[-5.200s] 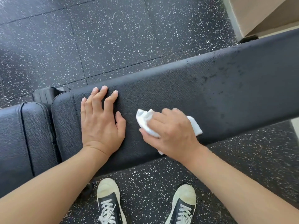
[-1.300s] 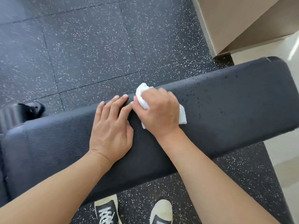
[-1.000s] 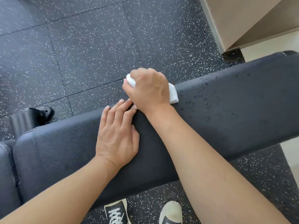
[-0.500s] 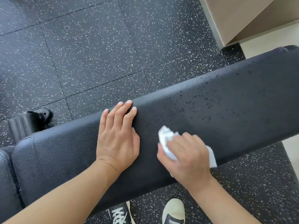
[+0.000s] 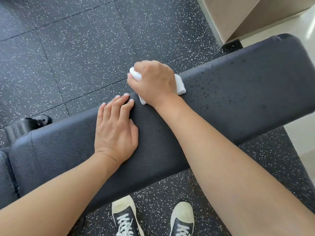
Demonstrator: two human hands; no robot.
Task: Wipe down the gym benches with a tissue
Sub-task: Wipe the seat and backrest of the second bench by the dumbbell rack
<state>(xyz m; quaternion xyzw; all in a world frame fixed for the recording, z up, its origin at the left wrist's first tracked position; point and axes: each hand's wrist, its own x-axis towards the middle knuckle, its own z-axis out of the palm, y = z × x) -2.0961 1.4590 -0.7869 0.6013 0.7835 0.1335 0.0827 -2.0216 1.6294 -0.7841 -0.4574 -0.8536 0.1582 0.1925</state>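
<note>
Head view, bench: black padded bench (image 5: 238,99) running from lower left to upper right across the frame; textured upholstery, dark droplets speckled over the right part.
Head view, right hand: right hand (image 5: 153,82) at the far edge of the pad, fingers curled around the tissue, pressing it onto the upholstery.
Head view, tissue: white tissue (image 5: 179,85) bunched under the right hand, ends showing at the knuckles, beside the wrist and below the palm; located at the far edge, near mid-length of the pad.
Head view, left hand: left hand (image 5: 115,132) flat on the pad, fingers straight and close together, holding nothing; fingertips just beside the right wrist.
Head view, floor: dark speckled rubber floor (image 5: 76,57) in tiles beyond and beneath the bench.
Head view, shoes: two black-and-white laced shoes (image 5: 126,218) at the near side of the bench.
Head view, corner: beige wall corner (image 5: 247,14) at upper right, pale floor beside it.
Head view, frame part: black ribbed part (image 5: 18,128) at the left, behind the pad.
</note>
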